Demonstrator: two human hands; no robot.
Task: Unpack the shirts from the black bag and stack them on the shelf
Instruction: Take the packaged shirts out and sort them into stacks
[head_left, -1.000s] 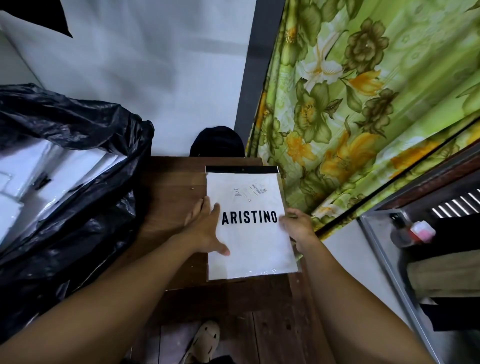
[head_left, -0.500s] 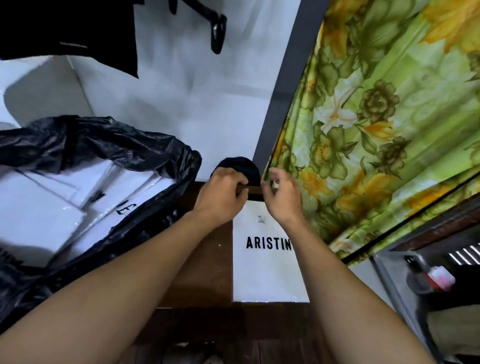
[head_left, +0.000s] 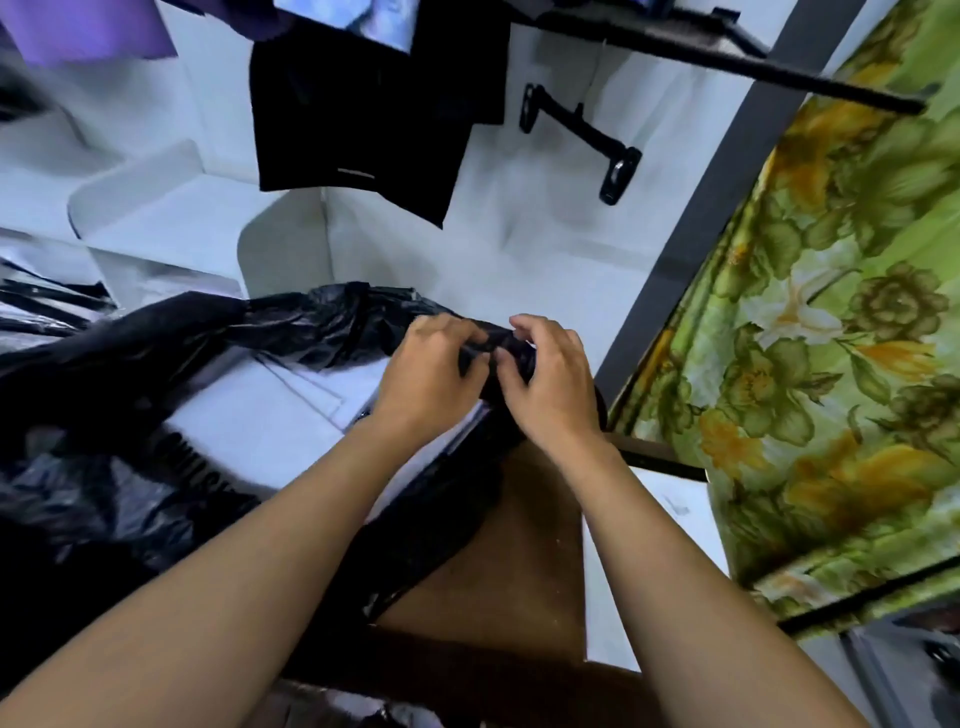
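Early on, I'd say: 1 packed shirt (head_left: 660, 525) lies on the wooden shelf (head_left: 524, 545) at R, several more shirts (head_left: 270, 415) sit in the black bag (head_left: 156, 353) at L, w/ left hand (head_left: 426, 374) & right hand (head_left: 550, 384) both pinching its rim.

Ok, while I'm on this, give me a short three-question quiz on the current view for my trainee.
1. True or false: the left hand and the right hand both grip the rim of the crumpled black plastic bag.
2. The flat white shirt pack on the brown wooden shelf lies: A) left of the bag; B) right of the bag, beside the green floral curtain; C) on a hanger.
3. Fill in: the shirt packs visible inside the bag are ___ in colour.
Key: 1 true; 2 B; 3 white.
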